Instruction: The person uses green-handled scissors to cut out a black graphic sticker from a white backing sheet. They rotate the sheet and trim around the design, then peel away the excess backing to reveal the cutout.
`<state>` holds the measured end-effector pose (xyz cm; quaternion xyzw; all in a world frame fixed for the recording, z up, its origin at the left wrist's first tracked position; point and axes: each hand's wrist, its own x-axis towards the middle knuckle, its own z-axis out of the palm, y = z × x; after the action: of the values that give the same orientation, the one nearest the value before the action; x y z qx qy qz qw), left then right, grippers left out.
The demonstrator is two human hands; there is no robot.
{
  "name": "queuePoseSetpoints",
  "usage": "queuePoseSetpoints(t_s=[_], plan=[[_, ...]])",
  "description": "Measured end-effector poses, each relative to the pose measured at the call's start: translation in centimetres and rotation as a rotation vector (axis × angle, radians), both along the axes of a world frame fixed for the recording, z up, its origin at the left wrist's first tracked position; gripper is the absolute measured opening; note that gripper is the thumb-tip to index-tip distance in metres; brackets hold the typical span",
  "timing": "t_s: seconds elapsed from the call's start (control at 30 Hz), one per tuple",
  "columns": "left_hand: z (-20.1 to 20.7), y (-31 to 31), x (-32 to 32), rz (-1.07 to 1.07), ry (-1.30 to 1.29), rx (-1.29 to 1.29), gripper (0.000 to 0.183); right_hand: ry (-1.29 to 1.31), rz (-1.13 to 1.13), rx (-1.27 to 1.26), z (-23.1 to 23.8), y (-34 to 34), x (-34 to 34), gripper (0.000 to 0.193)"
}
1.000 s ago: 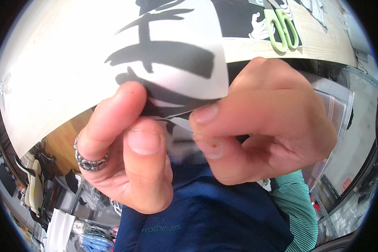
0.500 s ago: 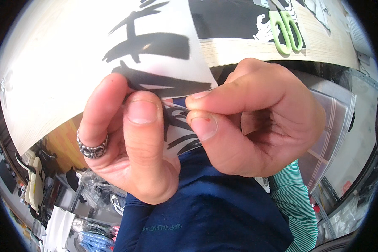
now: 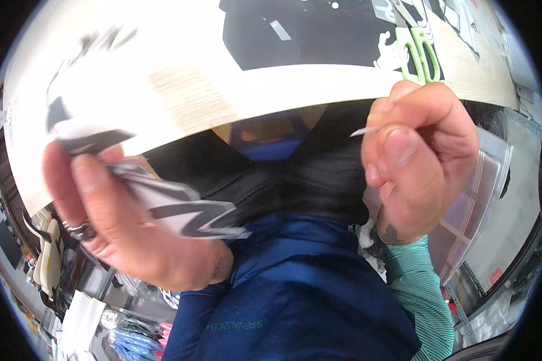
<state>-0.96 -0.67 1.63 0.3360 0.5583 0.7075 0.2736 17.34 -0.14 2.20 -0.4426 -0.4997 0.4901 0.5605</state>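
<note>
My left hand (image 3: 141,240), ringed on one finger and blurred by motion, is at the left above the table's front edge. Its thumb and fingers pinch a thin, bendy white sheet with black brushstroke-like print (image 3: 190,210). Part of the sheet stands up above the fingertips, and part hangs toward my lap. To the right, clear of the sheet, is my right hand (image 3: 424,159). Its thumb and forefinger are closed on a small whitish sliver (image 3: 363,131), whose pointed end sticks out to the left. What the sliver is made of cannot be told.
On the pale wooden table (image 3: 186,105) lies a flat black piece (image 3: 265,42) with white drawings. Green-handled scissors (image 3: 427,57) rest at its right end. Packed plaid cloth (image 3: 464,204) is at the right. Bagged garments (image 3: 132,344) and a white bag (image 3: 83,322) stand low at the left.
My hands have moved apart. The left has gone left and down with the printed sheet; the right has gone right and slightly up, away from the sheet, with the sliver now showing in its fingers.
</note>
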Motion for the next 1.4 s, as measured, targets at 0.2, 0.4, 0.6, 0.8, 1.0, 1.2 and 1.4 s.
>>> queuePoseSetpoints(t_s=[0.2,0.4,0.6,0.8,1.0,1.2,1.4], plan=[[-0.5,-1.0,2.6,-0.257,-0.186,0.082,0.043,-0.104,-0.131,-0.095,0.4,0.3,1.7,0.024],[-0.7,-1.7,1.7,-0.525,-0.249,0.233,0.050,-0.154,-0.230,-0.164,0.3,0.4,3.0,0.025],[-0.1,-1.5,0.9,-0.654,-0.206,0.252,0.054,-0.505,-0.627,0.137,-2.1,4.3,8.9,0.025],[-0.5,-1.4,0.6,-0.686,-0.227,0.353,0.056,-0.693,-0.694,0.176,-5.3,7.5,12.5,0.020],[-0.5,-1.3,1.4,-0.726,-0.278,0.309,0.057,-0.455,-0.440,0.144,-0.9,2.4,7.1,0.026],[0.8,-2.4,1.9,-0.699,-0.199,0.082,0.058,-0.139,0.332,0.002,1.9,1.0,1.9,0.071],[-0.6,-2.4,1.0,-0.817,-0.108,0.164,0.062,-0.370,0.538,0.009,2.8,2.2,1.8,0.030]])
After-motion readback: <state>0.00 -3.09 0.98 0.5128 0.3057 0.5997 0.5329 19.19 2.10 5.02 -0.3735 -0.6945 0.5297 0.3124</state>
